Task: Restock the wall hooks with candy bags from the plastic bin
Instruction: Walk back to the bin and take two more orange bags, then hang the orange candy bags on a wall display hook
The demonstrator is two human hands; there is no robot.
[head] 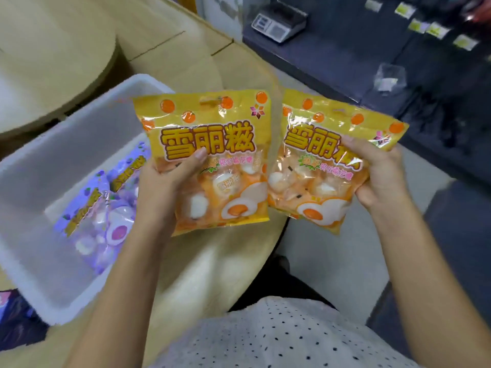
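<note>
**Two candy bags lifted from the bin, none yet on a hook**

Two matching packs are held up side by side, nearly touching, above the rounded edge of the desk [212, 264]. The left hand [170, 181] grips one orange candy bag [228, 120] at its left edge, with the thumb [198, 156] pressed on the printed front and the other digits hidden behind. The right hand [380, 173] holds the second bag [326, 166] at its right edge, fingers [353, 147] curled over the face.

Just to the left stands the white plastic bin [79, 123], with purple bags [106, 216] lying on its bottom.

The step in hand appears to be the carry: stock is picked up but not yet hung. A dark fixture [398, 62] with yellow tags [435, 30] at upper right may be the hook display, though it is too blurred to tell.

The next move calls for turning toward the hooks. With both hands full, each grip will likely need to shift up to the bag's top, and the bags be threaded on one at a time.
</note>
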